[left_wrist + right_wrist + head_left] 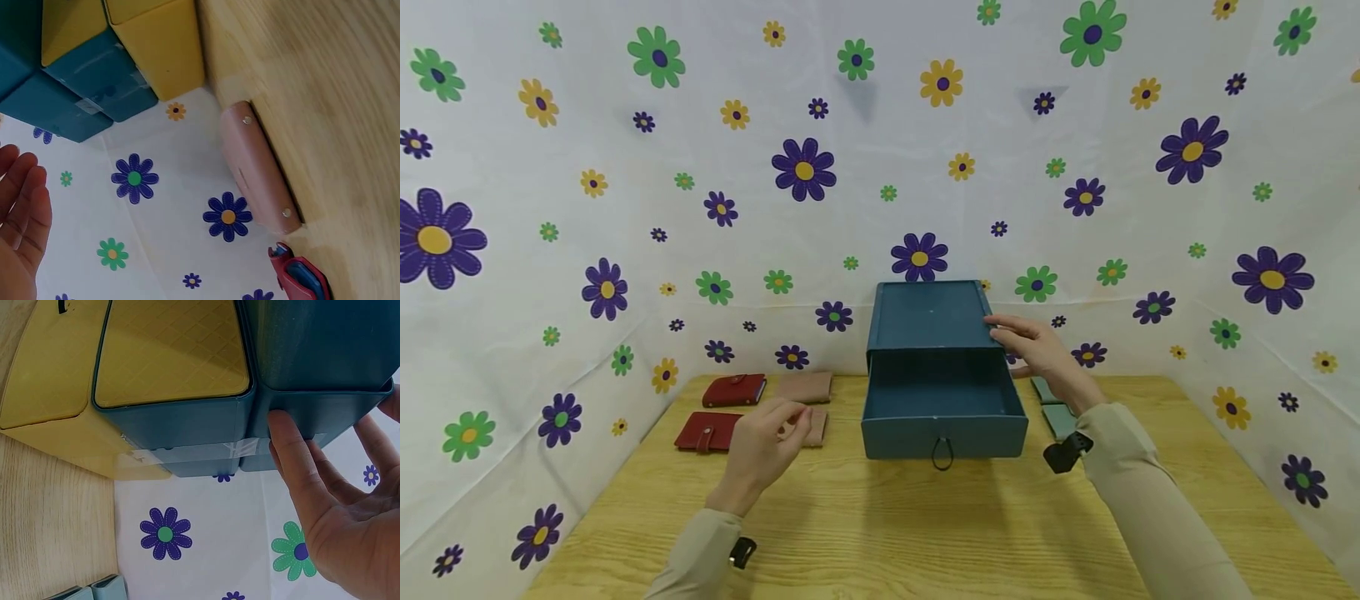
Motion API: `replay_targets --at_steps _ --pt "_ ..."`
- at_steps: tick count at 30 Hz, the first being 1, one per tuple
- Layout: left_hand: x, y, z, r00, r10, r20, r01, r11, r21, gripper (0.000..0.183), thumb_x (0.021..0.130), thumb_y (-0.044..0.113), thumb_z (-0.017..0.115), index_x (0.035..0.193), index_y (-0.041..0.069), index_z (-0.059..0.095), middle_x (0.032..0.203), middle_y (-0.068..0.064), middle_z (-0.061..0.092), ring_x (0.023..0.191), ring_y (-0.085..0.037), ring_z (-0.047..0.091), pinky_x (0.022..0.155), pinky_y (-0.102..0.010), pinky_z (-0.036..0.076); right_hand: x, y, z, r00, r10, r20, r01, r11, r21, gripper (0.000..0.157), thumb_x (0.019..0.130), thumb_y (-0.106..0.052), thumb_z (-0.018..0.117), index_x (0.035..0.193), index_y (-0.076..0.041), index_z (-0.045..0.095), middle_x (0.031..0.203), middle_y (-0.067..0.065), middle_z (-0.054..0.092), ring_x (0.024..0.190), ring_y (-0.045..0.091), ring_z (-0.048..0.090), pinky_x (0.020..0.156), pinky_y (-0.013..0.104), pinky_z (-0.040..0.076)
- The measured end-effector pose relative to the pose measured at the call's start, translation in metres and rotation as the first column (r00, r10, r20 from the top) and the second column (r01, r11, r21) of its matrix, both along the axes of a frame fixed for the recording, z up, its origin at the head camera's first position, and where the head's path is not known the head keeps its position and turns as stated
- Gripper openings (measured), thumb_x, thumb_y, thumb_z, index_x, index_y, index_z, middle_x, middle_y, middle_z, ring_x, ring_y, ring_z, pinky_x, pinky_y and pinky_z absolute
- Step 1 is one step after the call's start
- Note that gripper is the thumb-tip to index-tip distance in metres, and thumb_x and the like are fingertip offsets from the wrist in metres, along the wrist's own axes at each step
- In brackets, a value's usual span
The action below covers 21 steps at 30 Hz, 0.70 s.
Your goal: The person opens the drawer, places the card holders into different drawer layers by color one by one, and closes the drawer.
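Note:
A dark teal drawer box [932, 312] stands with its drawer [943, 437] pulled out toward me. The drawer's inside shows no contents, and a black loop pull [942, 457] hangs from its front. My right hand [1041, 354] rests against the right side of the box, fingers extended along its wall in the right wrist view. My left hand [767, 446] is held in the air left of the drawer, fingers loosely bent and holding nothing. Below and behind it lie a red wallet [703, 429] and a pink wallet [816, 427], the latter partly hidden by the hand.
Another red wallet [733, 390] and pink wallet [805, 387] lie farther back. Green wallets [1060, 422] lie right of the box, partly behind my right arm. Both wrist views show yellow boxes [162, 53] stacked with teal ones, joined by clear tape [187, 451]. Flower-patterned cloth surrounds the wooden table.

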<state>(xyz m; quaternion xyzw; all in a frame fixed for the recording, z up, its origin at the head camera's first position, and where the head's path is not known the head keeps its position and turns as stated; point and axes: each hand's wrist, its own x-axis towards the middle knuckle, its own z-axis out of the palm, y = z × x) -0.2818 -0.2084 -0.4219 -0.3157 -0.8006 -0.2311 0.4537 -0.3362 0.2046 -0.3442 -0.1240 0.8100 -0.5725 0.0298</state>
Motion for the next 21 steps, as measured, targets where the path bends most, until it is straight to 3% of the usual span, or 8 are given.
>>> replay_targets --at_steps 9,21 --pt "-0.015 -0.023 -0.016 0.988 0.133 0.074 -0.13 0.99 -0.048 0.006 0.079 0.005 0.075 0.083 0.009 0.073 0.083 -0.004 0.071 0.068 -0.012 0.063 0.053 -0.027 0.05 0.001 0.0 0.0 1.0 0.001 -0.001 -0.001 1.0 -0.004 0.054 0.101 -0.042 0.051 0.149 -0.019 0.044 0.158 0.014 0.033 0.139 0.045 0.036 0.097 0.065 0.044" --pt "-0.027 -0.057 -0.033 0.948 0.264 0.177 -0.248 0.963 -0.106 0.006 0.081 0.007 0.075 0.087 0.009 0.073 0.078 -0.005 0.068 0.068 -0.022 0.065 0.055 -0.037 0.051 0.001 0.001 0.0 1.0 -0.006 0.005 0.006 1.0 0.003 0.054 0.101 -0.043 0.051 0.149 -0.02 0.043 0.158 0.014 0.032 0.14 0.044 0.035 0.099 0.065 0.043"
